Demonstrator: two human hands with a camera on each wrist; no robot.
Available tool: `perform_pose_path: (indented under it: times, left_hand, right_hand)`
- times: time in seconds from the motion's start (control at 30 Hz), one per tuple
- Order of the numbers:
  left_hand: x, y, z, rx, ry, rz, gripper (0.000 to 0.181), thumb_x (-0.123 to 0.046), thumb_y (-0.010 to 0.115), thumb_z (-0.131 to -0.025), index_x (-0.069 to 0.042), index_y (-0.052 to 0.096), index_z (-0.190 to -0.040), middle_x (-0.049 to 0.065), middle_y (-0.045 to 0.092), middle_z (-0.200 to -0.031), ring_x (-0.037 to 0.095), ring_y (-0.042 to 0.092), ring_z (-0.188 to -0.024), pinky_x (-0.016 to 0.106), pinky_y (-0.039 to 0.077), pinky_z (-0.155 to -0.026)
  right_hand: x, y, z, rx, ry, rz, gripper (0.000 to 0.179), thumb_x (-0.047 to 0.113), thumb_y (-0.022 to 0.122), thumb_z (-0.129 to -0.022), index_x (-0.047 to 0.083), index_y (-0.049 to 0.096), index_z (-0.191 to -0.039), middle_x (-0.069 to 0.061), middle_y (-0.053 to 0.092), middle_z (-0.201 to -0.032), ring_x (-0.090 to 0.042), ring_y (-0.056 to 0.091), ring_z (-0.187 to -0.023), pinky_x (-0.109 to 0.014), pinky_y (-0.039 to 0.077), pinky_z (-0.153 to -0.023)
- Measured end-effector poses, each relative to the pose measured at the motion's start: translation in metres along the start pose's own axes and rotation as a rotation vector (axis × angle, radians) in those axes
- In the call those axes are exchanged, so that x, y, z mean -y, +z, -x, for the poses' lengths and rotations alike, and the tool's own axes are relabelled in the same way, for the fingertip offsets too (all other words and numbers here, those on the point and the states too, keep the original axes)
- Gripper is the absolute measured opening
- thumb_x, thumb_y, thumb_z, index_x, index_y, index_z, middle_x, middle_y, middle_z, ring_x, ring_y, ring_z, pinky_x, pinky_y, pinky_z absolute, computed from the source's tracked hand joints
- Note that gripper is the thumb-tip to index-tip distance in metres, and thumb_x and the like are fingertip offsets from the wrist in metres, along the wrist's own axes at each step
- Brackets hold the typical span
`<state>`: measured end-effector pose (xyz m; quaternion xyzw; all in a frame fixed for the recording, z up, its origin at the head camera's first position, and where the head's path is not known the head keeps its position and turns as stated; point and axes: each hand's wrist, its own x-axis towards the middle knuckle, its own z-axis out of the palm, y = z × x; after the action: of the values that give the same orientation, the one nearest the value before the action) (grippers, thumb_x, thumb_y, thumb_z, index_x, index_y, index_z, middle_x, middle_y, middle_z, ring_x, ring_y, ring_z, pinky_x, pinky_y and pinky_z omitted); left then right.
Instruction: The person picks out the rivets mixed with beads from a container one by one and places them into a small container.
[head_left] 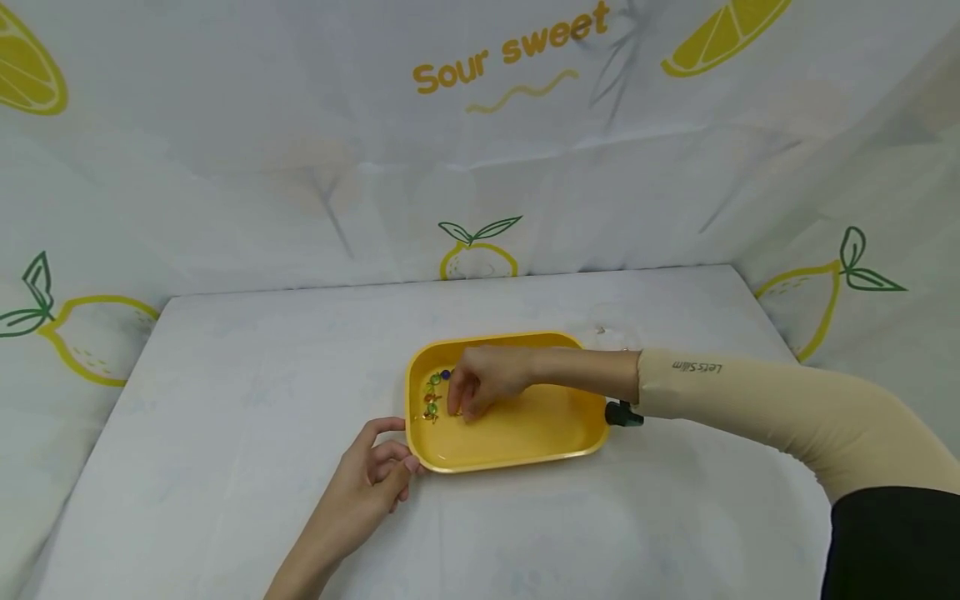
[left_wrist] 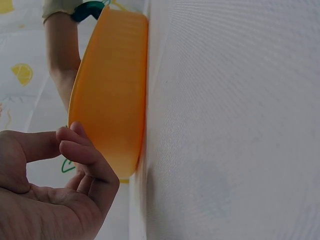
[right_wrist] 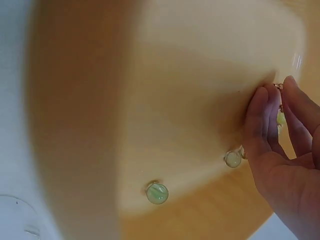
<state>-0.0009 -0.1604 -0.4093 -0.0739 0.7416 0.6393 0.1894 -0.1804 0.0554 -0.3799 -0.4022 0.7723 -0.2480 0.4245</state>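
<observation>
A shallow yellow tray (head_left: 517,450) stands on the white-covered table. My left hand (head_left: 367,492) holds its near left corner, fingers bent at the rim and outer wall; the left wrist view shows the fingertips against the tray wall (left_wrist: 110,90). My right hand (head_left: 491,379) reaches down into the tray. Its thumb and fingertips pinch a tiny gold-coloured piece (right_wrist: 279,86), mostly hidden by the fingers. Along the tray's left end lie several small glass marbles, including a blue marble (head_left: 446,375) and a green-swirled marble (right_wrist: 157,193), with small orange and gold bits among them.
Behind the tray's right side lies a clear, round-edged thing (head_left: 601,331) with small metallic bits, partly hidden by the right forearm. A dark green band part (head_left: 624,414) hangs below the right wrist. Lemon-printed white cloth (head_left: 480,192) rises behind the table.
</observation>
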Motion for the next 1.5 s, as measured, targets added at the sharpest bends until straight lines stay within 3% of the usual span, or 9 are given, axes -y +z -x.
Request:
perform_pose_path:
  times: [0.6, 0.97, 1.27, 1.5]
  left_hand:
    - [0.0, 0.0, 0.001, -0.008, -0.013, 0.006, 0.05, -0.01, 0.067, -0.105, -0.012, 0.044, -0.15, 0.013, 0.071, -0.104, 0.012, 0.057, -0.069, 0.022, 0.045, -0.058]
    - [0.0, 0.0, 0.0, -0.016, -0.016, -0.008, 0.049, -0.012, 0.067, -0.106, -0.014, 0.046, -0.15, 0.013, 0.072, -0.105, 0.013, 0.057, -0.069, 0.022, 0.045, -0.057]
    - [-0.001, 0.001, 0.0, -0.023, -0.006, -0.014, 0.049, -0.01, 0.068, -0.105, -0.013, 0.046, -0.149, 0.013, 0.071, -0.103, 0.012, 0.057, -0.068, 0.021, 0.045, -0.057]
    - [-0.001, 0.002, 0.0, -0.02, -0.002, -0.01, 0.049, -0.01, 0.067, -0.105, -0.012, 0.046, -0.149, 0.013, 0.071, -0.103, 0.012, 0.057, -0.068, 0.021, 0.045, -0.057]
  right_hand:
    - [-0.001, 0.004, 0.0, -0.011, 0.05, 0.061, 0.004, 0.01, 0.084, -0.095, 0.008, 0.084, -0.099, 0.0, 0.082, -0.091, -0.001, 0.065, -0.076, -0.015, 0.056, -0.073]
    - [-0.003, 0.002, 0.003, -0.007, 0.032, 0.091, 0.004, 0.012, 0.084, -0.095, 0.008, 0.083, -0.093, 0.0, 0.081, -0.086, 0.001, 0.063, -0.071, -0.014, 0.054, -0.069]
    - [-0.005, -0.001, 0.009, 0.002, 0.039, 0.055, 0.004, 0.01, 0.083, -0.096, 0.007, 0.083, -0.094, 0.0, 0.081, -0.086, 0.0, 0.063, -0.071, -0.014, 0.055, -0.07]
    - [-0.007, -0.002, 0.013, -0.011, 0.0, -0.02, 0.005, 0.008, 0.08, -0.098, 0.004, 0.083, -0.098, -0.005, 0.082, -0.089, -0.002, 0.067, -0.073, -0.019, 0.06, -0.073]
